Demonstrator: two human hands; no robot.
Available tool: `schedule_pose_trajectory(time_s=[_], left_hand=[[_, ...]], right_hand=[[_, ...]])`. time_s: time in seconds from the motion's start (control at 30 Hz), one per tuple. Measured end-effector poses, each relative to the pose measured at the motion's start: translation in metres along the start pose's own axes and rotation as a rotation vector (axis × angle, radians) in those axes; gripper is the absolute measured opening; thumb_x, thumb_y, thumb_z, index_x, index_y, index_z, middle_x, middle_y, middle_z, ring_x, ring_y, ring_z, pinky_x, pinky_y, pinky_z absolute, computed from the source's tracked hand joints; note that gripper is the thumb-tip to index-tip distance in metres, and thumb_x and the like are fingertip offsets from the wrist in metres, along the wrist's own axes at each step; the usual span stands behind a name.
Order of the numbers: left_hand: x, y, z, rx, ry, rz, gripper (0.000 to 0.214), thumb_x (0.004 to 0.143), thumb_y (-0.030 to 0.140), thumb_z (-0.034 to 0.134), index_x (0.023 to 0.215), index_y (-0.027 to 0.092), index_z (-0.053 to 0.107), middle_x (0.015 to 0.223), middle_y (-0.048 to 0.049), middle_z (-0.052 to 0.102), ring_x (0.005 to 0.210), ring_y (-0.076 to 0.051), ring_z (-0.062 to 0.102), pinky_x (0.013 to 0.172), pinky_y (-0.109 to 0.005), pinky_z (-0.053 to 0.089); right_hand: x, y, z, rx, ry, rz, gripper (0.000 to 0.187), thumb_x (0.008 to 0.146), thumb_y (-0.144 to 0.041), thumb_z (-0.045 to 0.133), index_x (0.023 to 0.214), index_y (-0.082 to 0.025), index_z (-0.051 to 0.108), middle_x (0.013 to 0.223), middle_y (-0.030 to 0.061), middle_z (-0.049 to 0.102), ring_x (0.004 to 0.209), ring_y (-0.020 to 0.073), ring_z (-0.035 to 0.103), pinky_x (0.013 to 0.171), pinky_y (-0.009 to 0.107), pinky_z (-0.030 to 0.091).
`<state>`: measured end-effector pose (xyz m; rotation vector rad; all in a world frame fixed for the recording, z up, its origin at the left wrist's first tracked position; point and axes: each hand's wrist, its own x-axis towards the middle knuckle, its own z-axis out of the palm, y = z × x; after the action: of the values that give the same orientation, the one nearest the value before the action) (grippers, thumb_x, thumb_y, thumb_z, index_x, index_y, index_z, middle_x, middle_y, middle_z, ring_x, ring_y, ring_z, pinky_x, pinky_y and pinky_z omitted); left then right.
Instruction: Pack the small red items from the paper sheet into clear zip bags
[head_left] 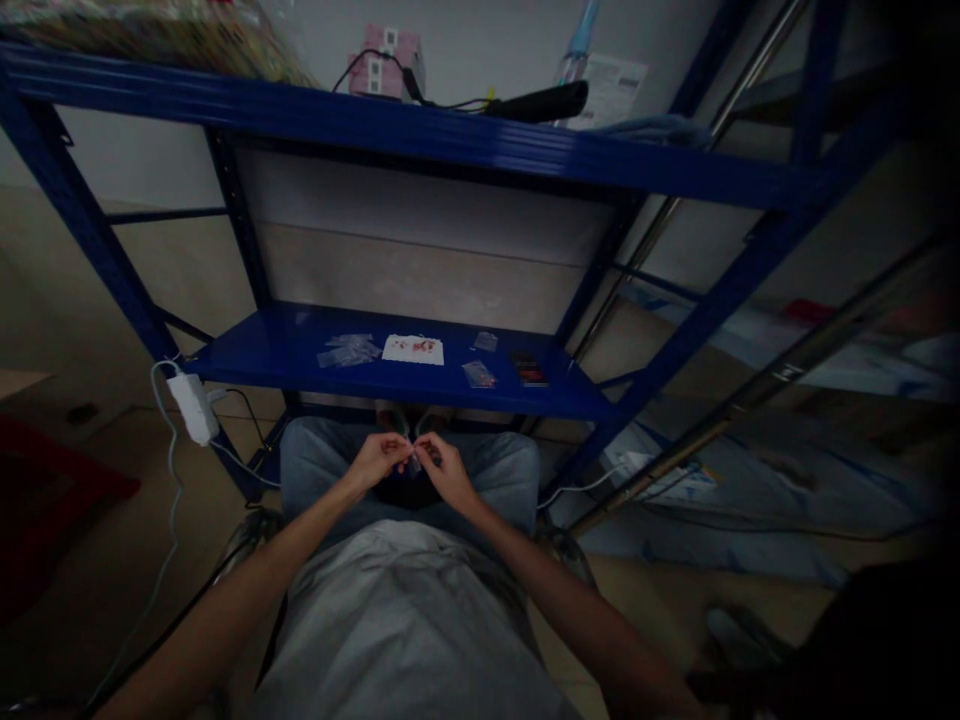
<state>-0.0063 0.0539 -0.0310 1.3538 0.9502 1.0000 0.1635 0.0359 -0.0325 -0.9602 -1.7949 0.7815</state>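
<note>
My left hand and my right hand meet above my lap, with fingertips pinched together on a small pale item. It looks like thin, translucent plastic, but it is too small and dim to identify, and my fingers partly hide it. Both hands are just in front of the blue metal shelf. On that shelf lie clear plastic packets, a white card with red marks, and a dark flat box with red parts.
Small clear packets lie near the shelf's front edge. A white power strip hangs from the left upright, trailing cables. Above is a higher blue shelf beam carrying a black handled object and a pink box.
</note>
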Motion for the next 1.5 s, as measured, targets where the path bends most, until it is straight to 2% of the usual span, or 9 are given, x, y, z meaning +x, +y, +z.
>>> schedule_pose_trajectory(time_s=[0.13, 0.27, 0.5, 0.67, 0.87, 1.0, 1.17, 1.27, 1.5], left_hand=[[0.012, -0.006, -0.001, 0.021, -0.063, 0.035, 0.038, 0.079, 0.051, 0.064, 0.079, 0.013, 0.061, 0.054, 0.0007, 0.059, 0.038, -0.006, 0.043, 0.037, -0.017, 0.028], [0.019, -0.010, 0.002, 0.018, -0.092, 0.065, 0.040, 0.080, 0.054, 0.061, 0.080, 0.014, 0.060, 0.057, -0.0002, 0.060, 0.043, -0.009, 0.051, 0.037, -0.017, 0.032], [0.001, -0.006, 0.002, 0.050, -0.111, 0.069, 0.034, 0.080, 0.047, 0.064, 0.084, 0.014, 0.062, 0.063, -0.0002, 0.060, 0.048, -0.010, 0.054, 0.038, -0.017, 0.033], [-0.005, -0.001, 0.003, 0.141, -0.141, 0.112, 0.027, 0.083, 0.040, 0.060, 0.082, 0.014, 0.064, 0.067, -0.0023, 0.063, 0.053, -0.011, 0.055, 0.044, -0.018, 0.036], [0.008, -0.014, 0.006, 0.234, -0.084, 0.155, 0.012, 0.075, 0.025, 0.059, 0.071, 0.014, 0.061, 0.061, -0.0002, 0.060, 0.054, -0.010, 0.053, 0.053, -0.020, 0.040], [0.007, -0.020, 0.005, 0.310, -0.038, 0.165, 0.006, 0.069, 0.019, 0.058, 0.066, 0.014, 0.060, 0.060, 0.0014, 0.057, 0.056, -0.010, 0.051, 0.056, -0.021, 0.038], [0.002, -0.019, 0.003, 0.416, 0.039, 0.177, 0.005, 0.067, 0.018, 0.057, 0.066, 0.015, 0.061, 0.058, 0.0030, 0.054, 0.055, -0.010, 0.047, 0.056, -0.021, 0.035], [0.001, -0.014, 0.003, 0.465, 0.073, 0.189, 0.006, 0.067, 0.018, 0.056, 0.065, 0.015, 0.061, 0.056, 0.0037, 0.052, 0.053, -0.010, 0.046, 0.054, -0.021, 0.033], [0.000, -0.006, 0.011, 0.506, 0.116, 0.232, 0.008, 0.068, 0.019, 0.058, 0.062, 0.016, 0.061, 0.055, 0.0035, 0.053, 0.053, -0.011, 0.047, 0.054, -0.021, 0.033]], right_hand=[[0.003, 0.008, 0.002, 0.022, 0.001, 0.041, 0.017, 0.092, -0.034, 0.051, 0.098, -0.021, 0.060, 0.084, 0.0010, 0.068, 0.074, 0.0148, 0.065, 0.070, 0.026, 0.049], [0.007, 0.011, 0.000, -0.011, 0.015, 0.076, 0.018, 0.092, -0.036, 0.052, 0.094, -0.021, 0.062, 0.079, 0.0011, 0.068, 0.070, 0.0150, 0.065, 0.064, 0.025, 0.047], [-0.002, 0.006, 0.002, 0.038, -0.075, 0.116, 0.023, 0.093, -0.041, 0.048, 0.090, -0.020, 0.058, 0.079, 0.0020, 0.068, 0.071, 0.0151, 0.064, 0.061, 0.023, 0.047], [-0.004, 0.011, 0.002, 0.109, -0.127, 0.155, 0.022, 0.093, -0.041, 0.047, 0.087, -0.021, 0.055, 0.071, -0.0008, 0.064, 0.059, 0.0123, 0.059, 0.054, 0.021, 0.045], [0.003, 0.025, 0.002, 0.080, -0.174, 0.167, 0.015, 0.090, -0.027, 0.045, 0.078, -0.020, 0.052, 0.061, -0.0041, 0.057, 0.051, 0.0103, 0.055, 0.049, 0.018, 0.040], [0.003, 0.021, 0.000, -0.130, -0.166, 0.146, 0.011, 0.082, -0.018, 0.049, 0.072, -0.019, 0.055, 0.057, -0.0039, 0.058, 0.053, 0.0104, 0.055, 0.053, 0.018, 0.037], [0.002, 0.012, -0.008, -0.490, -0.005, 0.173, 0.009, 0.075, -0.019, 0.056, 0.067, -0.019, 0.059, 0.059, -0.0021, 0.061, 0.054, 0.0112, 0.054, 0.053, 0.021, 0.030], [0.003, 0.010, -0.010, -0.616, 0.074, 0.211, 0.010, 0.075, -0.022, 0.058, 0.065, -0.019, 0.060, 0.060, -0.0012, 0.062, 0.055, 0.0121, 0.055, 0.054, 0.022, 0.029], [0.003, 0.016, -0.005, -0.446, 0.001, 0.122, 0.011, 0.079, -0.024, 0.060, 0.089, -0.025, 0.064, 0.067, -0.0014, 0.067, 0.058, 0.0150, 0.059, 0.054, 0.023, 0.035]])
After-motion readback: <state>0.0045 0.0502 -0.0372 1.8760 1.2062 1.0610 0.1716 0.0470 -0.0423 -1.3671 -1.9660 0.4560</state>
